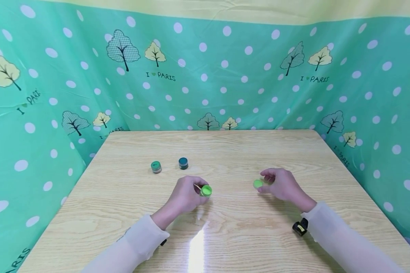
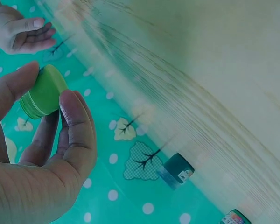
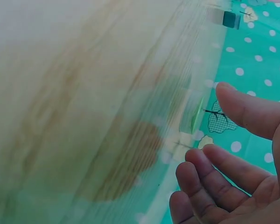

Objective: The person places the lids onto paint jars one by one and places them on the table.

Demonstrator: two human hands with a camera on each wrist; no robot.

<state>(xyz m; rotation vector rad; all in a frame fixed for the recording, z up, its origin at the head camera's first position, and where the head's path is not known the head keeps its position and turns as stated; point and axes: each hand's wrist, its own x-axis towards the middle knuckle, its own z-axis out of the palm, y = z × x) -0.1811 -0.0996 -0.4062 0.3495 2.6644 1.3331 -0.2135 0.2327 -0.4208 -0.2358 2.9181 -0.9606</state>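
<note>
"Head view: how far along is it?"

"The small, round, lime-green jar [image 1: 206, 190] is uncapped; its flat, light-green disc lid [image 1: 257, 184] lies on the pale wood-grain surface [image 1: 239, 235]. A short green-lidded jar [image 1: 156, 167] and a short dark-blue jar [image 1: 183, 163], both cylindrical, look capped. What remains can't be told."

"And the hands?"

"The left hand [image 1: 188, 194] pinches the lime-green jar between thumb and fingers, forearm angled inward. The right hand [image 1: 281, 184], palm inward, is just beside the lid, fingers spread and gripping nothing."
</note>
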